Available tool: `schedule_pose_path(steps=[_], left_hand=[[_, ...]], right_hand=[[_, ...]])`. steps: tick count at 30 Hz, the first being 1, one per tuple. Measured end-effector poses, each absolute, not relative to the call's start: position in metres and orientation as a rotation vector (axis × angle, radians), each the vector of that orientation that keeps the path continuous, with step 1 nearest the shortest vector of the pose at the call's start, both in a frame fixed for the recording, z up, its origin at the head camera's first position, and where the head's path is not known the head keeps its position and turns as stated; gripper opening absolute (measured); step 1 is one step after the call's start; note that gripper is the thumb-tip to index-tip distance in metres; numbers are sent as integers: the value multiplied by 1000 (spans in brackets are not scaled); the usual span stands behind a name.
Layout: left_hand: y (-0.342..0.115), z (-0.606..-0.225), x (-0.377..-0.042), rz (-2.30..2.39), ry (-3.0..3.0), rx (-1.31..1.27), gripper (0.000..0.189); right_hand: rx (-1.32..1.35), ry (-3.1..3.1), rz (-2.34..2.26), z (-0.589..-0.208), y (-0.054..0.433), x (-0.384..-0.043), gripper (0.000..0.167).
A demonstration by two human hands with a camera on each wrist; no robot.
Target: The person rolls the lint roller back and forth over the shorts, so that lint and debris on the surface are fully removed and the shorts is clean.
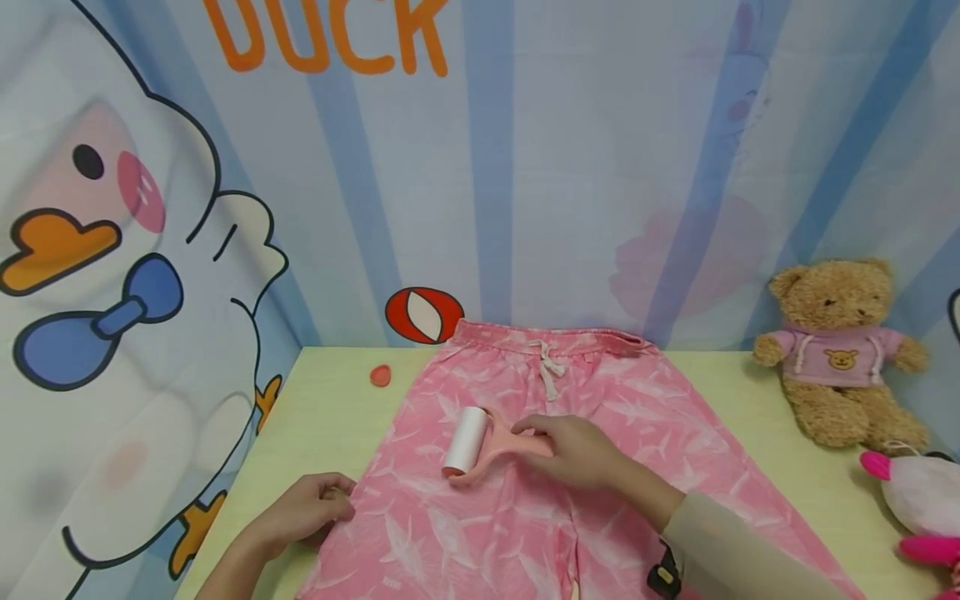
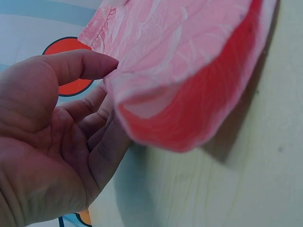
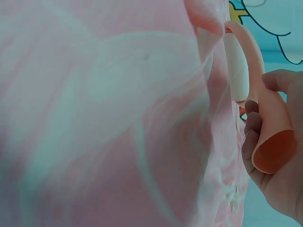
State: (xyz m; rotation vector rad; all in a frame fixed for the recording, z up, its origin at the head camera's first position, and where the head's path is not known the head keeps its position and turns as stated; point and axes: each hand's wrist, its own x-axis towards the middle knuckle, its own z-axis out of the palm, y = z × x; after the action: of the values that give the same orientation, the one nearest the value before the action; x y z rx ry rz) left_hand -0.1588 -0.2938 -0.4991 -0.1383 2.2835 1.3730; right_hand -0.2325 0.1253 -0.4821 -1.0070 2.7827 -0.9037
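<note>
While the left hand is pinching the side edge of the pink trousers, the right hand is holding a lint roller over their front.
Rolling seems to be in hand; next stroke is probably calling for flat, tensioned fabric. Right fingers are curling round the hollow, smooth peach handle; left fingertips are closing on thin, creased, leaf-patterned cloth.

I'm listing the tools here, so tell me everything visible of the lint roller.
The lint roller has a white cylinder set in a forked peach handle that looks like smooth plastic, hollow at its open end. The right hand grips the handle. In the head view the cylinder slants and appears to rest on the pink trousers, below their waistband.
</note>
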Motion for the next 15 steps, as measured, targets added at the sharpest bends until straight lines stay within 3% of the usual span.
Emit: schedule_pose_path(steps=[15], left_hand=[[-297,-501,-158,1412,2263,-97,31]], right_hand=[[-1000,2802,-857,-482,65,-247,30]])
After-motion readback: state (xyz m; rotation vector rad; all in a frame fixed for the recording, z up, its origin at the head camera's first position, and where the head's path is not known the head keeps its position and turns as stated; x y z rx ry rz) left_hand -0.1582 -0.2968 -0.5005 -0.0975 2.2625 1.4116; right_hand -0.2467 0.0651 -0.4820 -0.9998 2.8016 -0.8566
